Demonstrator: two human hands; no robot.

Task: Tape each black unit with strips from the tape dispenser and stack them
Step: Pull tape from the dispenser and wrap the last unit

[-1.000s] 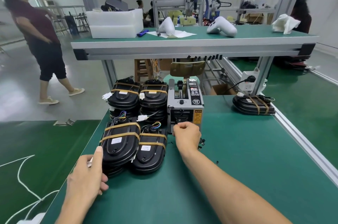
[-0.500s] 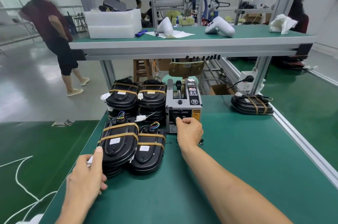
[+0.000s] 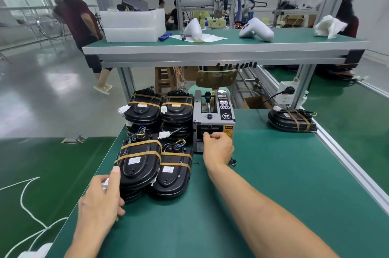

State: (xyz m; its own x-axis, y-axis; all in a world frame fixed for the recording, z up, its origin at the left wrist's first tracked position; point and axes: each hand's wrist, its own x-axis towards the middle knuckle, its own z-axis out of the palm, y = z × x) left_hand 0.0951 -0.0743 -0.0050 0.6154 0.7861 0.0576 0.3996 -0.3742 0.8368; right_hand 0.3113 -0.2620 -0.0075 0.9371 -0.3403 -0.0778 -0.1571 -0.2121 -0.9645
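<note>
**Black units wait while a strip is drawn**

Black units in four stacks (image 3: 155, 144) fill the mat's left side, each top unit crossed by tan tape bands. The left hand (image 3: 101, 198) steadies the near-left stack (image 3: 137, 165), thumb against its edge, fingers curled round a small white connector. Further right, the right hand (image 3: 217, 147) pinches at the tape dispenser (image 3: 213, 121) outlet; the strip itself is hidden. A crooked pull could tear or fold the strip onto itself. One taped unit (image 3: 291, 120) lies well apart, far right.
</note>
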